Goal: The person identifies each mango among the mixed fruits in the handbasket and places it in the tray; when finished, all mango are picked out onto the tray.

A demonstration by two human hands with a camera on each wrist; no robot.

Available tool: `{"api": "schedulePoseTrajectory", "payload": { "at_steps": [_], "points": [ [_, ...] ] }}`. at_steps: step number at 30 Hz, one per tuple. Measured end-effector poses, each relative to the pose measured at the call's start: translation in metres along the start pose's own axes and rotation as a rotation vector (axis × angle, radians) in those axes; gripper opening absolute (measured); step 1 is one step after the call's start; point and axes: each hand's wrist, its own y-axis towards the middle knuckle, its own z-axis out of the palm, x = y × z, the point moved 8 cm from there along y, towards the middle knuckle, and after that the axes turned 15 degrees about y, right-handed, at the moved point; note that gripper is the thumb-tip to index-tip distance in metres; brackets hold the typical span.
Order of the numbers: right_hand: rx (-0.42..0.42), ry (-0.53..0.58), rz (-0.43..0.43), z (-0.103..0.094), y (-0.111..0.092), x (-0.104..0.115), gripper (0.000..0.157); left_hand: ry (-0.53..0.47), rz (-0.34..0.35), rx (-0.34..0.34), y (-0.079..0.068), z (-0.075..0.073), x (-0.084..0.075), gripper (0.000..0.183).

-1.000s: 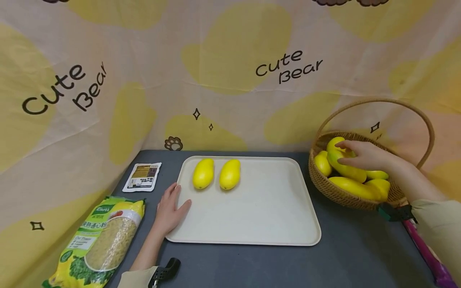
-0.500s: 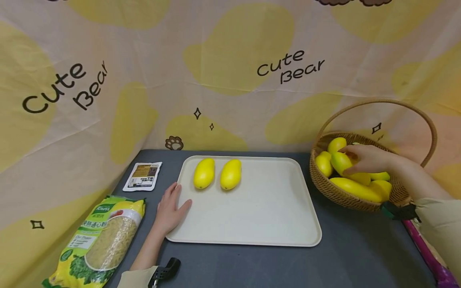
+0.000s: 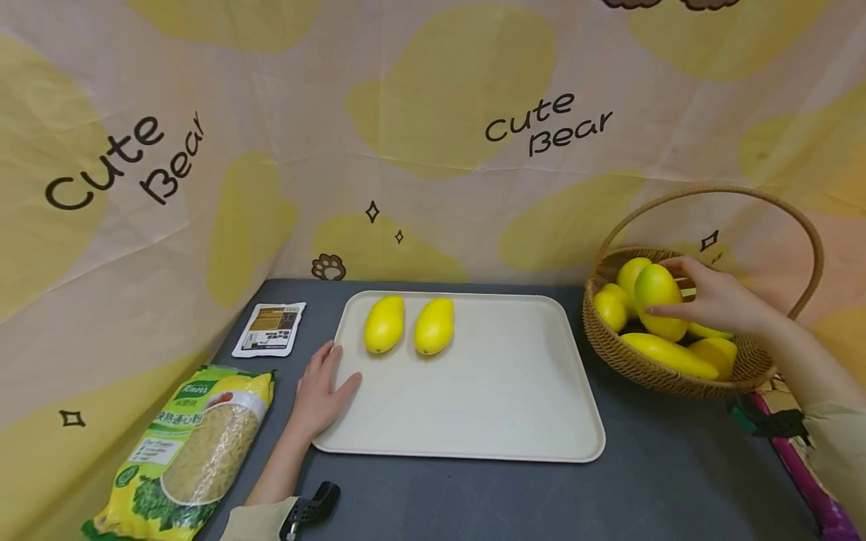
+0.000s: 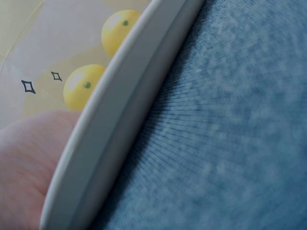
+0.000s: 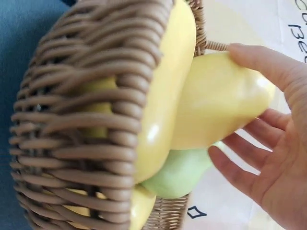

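Observation:
In the head view my right hand [image 3: 717, 297] holds a yellow-green mango [image 3: 659, 294] at the wicker basket [image 3: 612, 353], thumb on one side and fingers on the other. The right wrist view shows the held mango [image 5: 223, 98] tilted among the other fruit, its lower end hidden behind a yellow mango [image 5: 165, 110]. My left hand [image 3: 323, 398] rests on the left edge of the white tray [image 3: 487, 398], with fairly straight fingers and the thumb over the rim. Two yellow mangoes, a left one [image 3: 384, 324] and a right one [image 3: 434, 326], lie side by side at the tray's back left.
The basket has a tall arched handle [image 3: 731, 189] and holds several more yellow fruits. Left of the tray lie a Knorr pasta bag [image 3: 196, 451] and a small white packet [image 3: 269, 330]. A purple-edged package [image 3: 805, 473] lies partly under the right arm. Patterned cloth hangs behind.
My right hand has lowered onto a mango in the basket, taken hold of it and tipped it more upright. The left hand, tray and two mangoes on it have stayed put.

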Motion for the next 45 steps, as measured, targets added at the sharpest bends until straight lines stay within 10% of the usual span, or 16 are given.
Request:
{"api": "schedulePoseTrajectory", "payload": {
  "at_steps": [18,33,45],
  "points": [
    [-0.508,0.404,-0.019,0.012,-0.031,0.041,0.067,-0.005,-0.006,-0.002,0.001,0.000,0.003,0.069],
    [-0.372,0.643,0.053,0.109,0.004,0.079,0.075,-0.010,-0.005,-0.004,0.001,-0.001,0.004,0.068],
    [-0.264,0.908,0.212,0.190,0.049,0.061,0.069,-0.034,-0.004,-0.001,0.000,-0.002,0.004,0.067]
  ]
}}
